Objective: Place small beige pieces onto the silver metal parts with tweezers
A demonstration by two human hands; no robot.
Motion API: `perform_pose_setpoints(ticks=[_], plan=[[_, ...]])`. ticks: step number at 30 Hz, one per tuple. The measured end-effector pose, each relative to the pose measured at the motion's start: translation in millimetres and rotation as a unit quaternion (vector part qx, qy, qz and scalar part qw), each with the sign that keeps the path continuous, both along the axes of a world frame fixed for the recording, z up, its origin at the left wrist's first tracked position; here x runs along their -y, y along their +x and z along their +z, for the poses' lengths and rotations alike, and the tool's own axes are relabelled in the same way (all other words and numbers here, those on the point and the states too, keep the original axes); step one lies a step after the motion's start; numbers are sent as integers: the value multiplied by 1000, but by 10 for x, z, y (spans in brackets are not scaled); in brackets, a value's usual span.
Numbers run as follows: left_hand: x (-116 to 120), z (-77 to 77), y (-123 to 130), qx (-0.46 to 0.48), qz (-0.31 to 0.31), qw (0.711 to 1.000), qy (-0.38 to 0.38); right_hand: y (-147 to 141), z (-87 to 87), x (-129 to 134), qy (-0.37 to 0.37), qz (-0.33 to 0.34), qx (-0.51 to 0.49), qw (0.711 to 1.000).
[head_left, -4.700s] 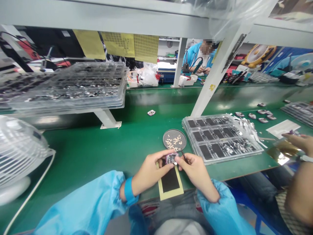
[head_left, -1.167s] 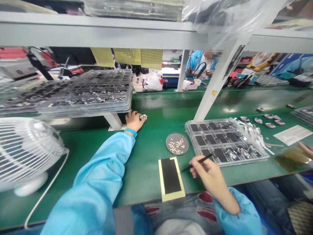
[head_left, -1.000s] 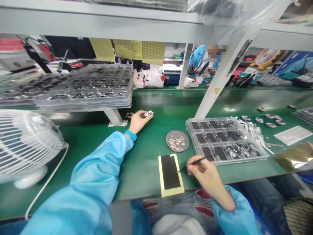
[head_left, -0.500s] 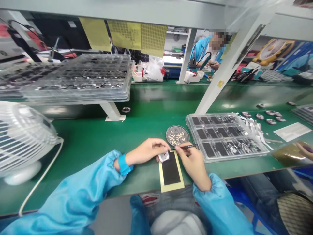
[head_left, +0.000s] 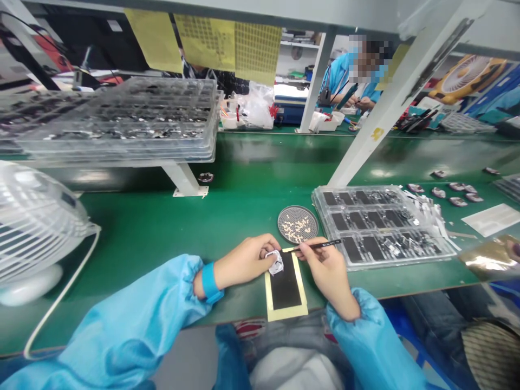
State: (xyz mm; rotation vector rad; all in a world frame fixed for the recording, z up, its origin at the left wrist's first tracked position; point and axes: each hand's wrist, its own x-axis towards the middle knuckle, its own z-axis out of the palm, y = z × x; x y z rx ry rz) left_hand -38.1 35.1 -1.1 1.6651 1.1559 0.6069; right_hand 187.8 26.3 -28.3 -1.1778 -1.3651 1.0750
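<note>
Between its thumb and fingers, my left hand grips a small white part over the upper left of a black pad. The pad has a yellow border and lies near the table's front edge. My right hand is closed on black tweezers, whose tip points left near the pad's top edge, close to the white part. Just beyond both hands sits a round dark dish with many tiny beige pieces.
A clear tray of black parts stands to the right, with white strips beside it. A white fan is at left, below stacked trays. Across the bench a person in blue works.
The view has shifted slightly. The white part now shows more of its face, and the right hand with the tweezers has moved a little to the right.
</note>
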Motion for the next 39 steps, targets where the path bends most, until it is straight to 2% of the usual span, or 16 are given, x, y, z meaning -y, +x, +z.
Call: perform_pose_setpoints(ticks=[4, 13, 22, 27, 30, 35, 39], plan=[[-3, -33, -4, 18, 0, 1000, -15, 19, 58, 66, 11, -9, -46, 999], [-4, -77, 13, 17, 13, 1000, -12, 22, 75, 84, 113, 39, 90, 989], [1, -91, -3, 9, 13, 1000, -10, 20, 84, 85, 144, 41, 127, 981], [6, -79, -1, 2, 11, 1000, -5, -18, 82, 91, 220, 58, 172, 958], [-1, -69, 6, 1, 13, 1000, -5, -25, 78, 102, 258, 68, 158, 951], [-18, -49, 19, 13, 1, 1000, -19, -4, 72, 116, 249, 66, 99, 961], [-20, -24, 18, 0, -6, 1000, -14, -2, 59, 101, 243, 84, 113, 960]])
